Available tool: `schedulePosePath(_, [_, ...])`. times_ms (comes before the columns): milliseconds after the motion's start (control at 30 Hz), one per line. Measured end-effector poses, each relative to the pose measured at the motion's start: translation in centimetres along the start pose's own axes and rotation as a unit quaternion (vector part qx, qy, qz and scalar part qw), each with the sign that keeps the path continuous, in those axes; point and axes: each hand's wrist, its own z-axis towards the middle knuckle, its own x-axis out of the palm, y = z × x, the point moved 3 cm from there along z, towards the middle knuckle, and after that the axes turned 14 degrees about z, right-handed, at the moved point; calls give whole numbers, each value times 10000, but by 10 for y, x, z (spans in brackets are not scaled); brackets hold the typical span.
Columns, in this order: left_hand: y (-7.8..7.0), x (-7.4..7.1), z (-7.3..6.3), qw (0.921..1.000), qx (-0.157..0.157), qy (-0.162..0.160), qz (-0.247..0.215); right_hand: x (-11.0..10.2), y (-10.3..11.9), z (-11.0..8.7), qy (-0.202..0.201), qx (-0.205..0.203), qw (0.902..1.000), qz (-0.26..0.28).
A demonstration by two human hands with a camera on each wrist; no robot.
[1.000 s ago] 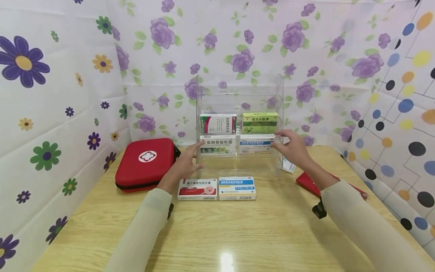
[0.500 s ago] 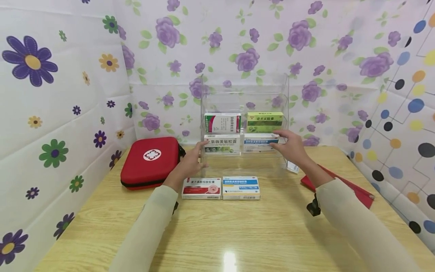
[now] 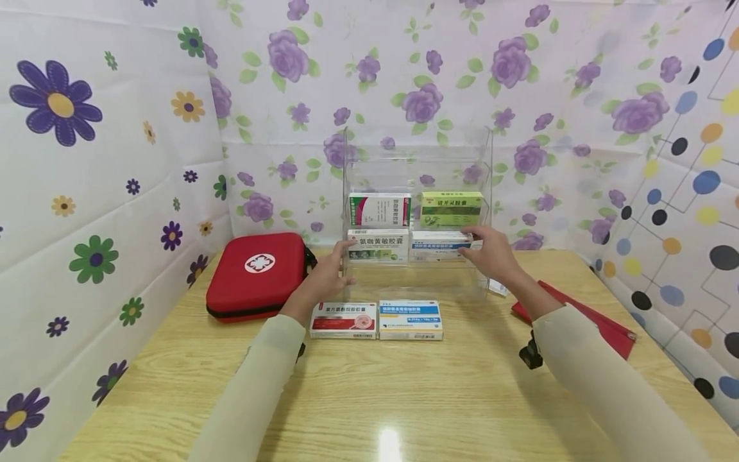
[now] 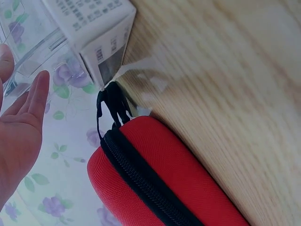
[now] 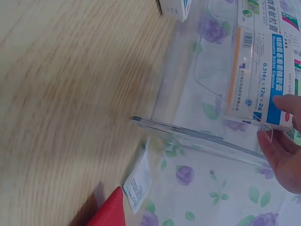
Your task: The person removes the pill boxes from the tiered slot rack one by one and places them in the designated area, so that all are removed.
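My right hand [image 3: 491, 253] pinches a blue-and-white medicine box [image 3: 434, 246] at its right end, thumb on the front face. This box [image 5: 261, 77] stands on a lower tier of a clear acrylic rack [image 3: 418, 277], right beside a white-and-green medicine box [image 3: 378, 247]. My left hand [image 3: 324, 276] is at the rack's left side, its index fingertip right at the left end of the white-and-green box. In the left wrist view its fingers [image 4: 37, 96] are straight, beside the clear side panel. On the tier above stand a red, white and green medicine box [image 3: 380, 210] and a light green one [image 3: 450, 210].
Before the rack, a red-and-white medicine box [image 3: 343, 321] and another blue-and-white one [image 3: 410, 319] lie side by side on the wooden table [image 3: 346, 391]. A red first-aid case [image 3: 256, 276] is at left, a red flat item [image 3: 577, 314] at right. Patterned cloth hangs around.
My right hand has shifted the blue-and-white box slightly left, closing the gap to the white-and-green box. The left hand stays at the rack's side. The head view has turned slightly left.
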Motion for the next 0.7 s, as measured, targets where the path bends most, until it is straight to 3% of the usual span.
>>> schedulePosePath(400, [1,3,0,9998,-86,68,-138,4,-4,3,-404,-309,9987,100])
schedulePosePath(700, [0,2,0,9995,-170,205,-160,-2,-1,0,-932,-974,9898,457])
